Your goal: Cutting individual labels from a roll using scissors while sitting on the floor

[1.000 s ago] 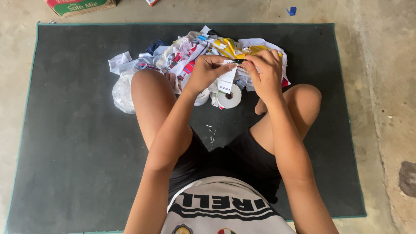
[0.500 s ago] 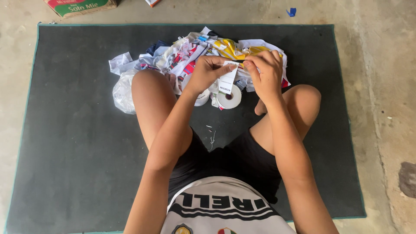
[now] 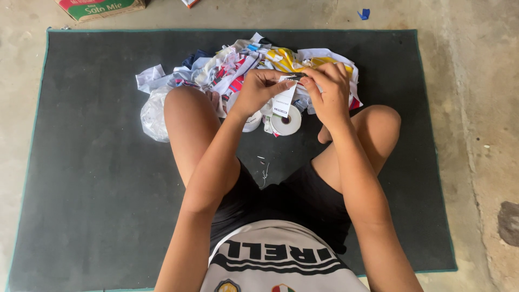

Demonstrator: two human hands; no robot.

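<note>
The person wears black shorts [image 3: 303, 203] and a white jersey [image 3: 275, 259] with a broad black band of pale block lettering and small crests below. Arms and legs are bare, sleeveless to the elbow.

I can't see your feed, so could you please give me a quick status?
Both hands, left and right, pinch a white tag. Tape roll on mat below. Scrap pile behind, nothing blocking.

Two hands [image 3: 294, 89], one roll of tape [image 3: 286, 120], one dark mat [image 3: 86, 162], one cardboard box [image 3: 100, 7].
</note>
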